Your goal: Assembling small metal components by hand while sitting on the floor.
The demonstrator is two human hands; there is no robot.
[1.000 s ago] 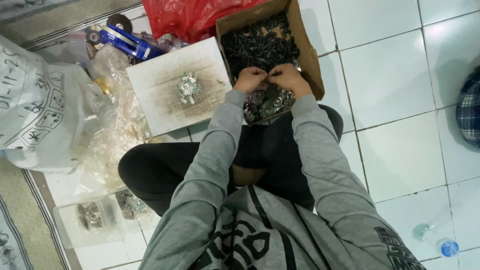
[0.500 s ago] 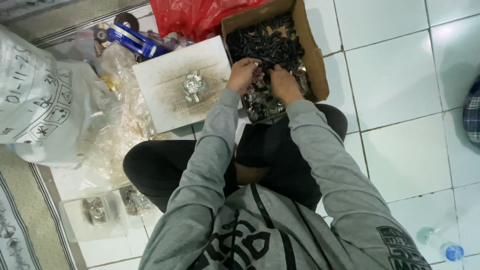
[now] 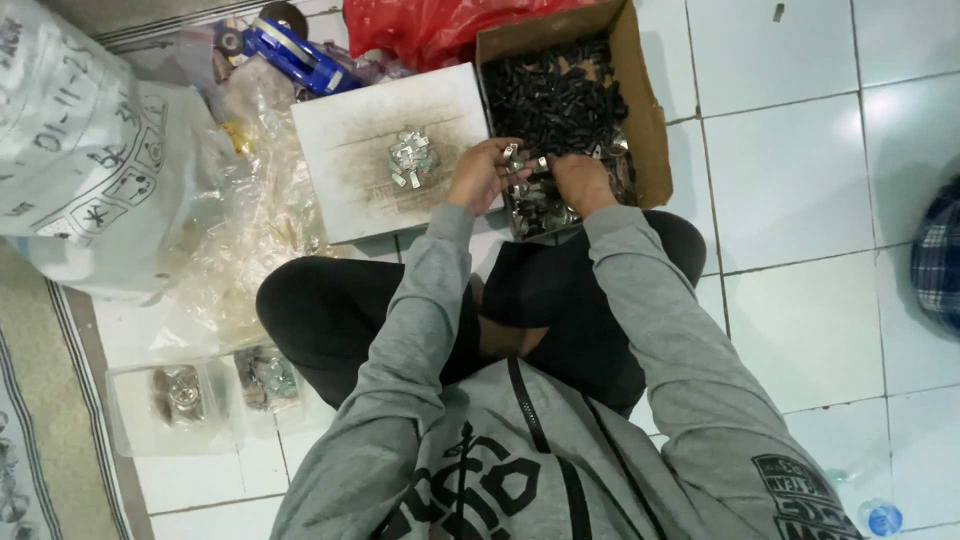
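I sit cross-legged on a white tiled floor in a grey sweatshirt. My left hand (image 3: 484, 172) and my right hand (image 3: 580, 180) meet at the near end of a brown cardboard box (image 3: 648, 120). The box holds a heap of small black parts (image 3: 555, 100) and some shiny metal pieces (image 3: 535, 212) at its near end. Both hands pinch small silvery metal pieces between the fingertips. Left of the box lies a flat white board (image 3: 350, 190) with a small pile of metal clips (image 3: 412, 160) on it.
A red plastic bag (image 3: 430, 25) lies behind the box. A big white sack (image 3: 90, 150) and crumpled clear plastic bags (image 3: 250, 230) fill the left side. A blue tool (image 3: 290, 50) lies at the top. Clear bags of metal parts (image 3: 180, 395) sit by my left knee.
My hands have drifted slightly left along the box's near end and now hold small metal pieces up between the fingertips; the view has shifted a little.
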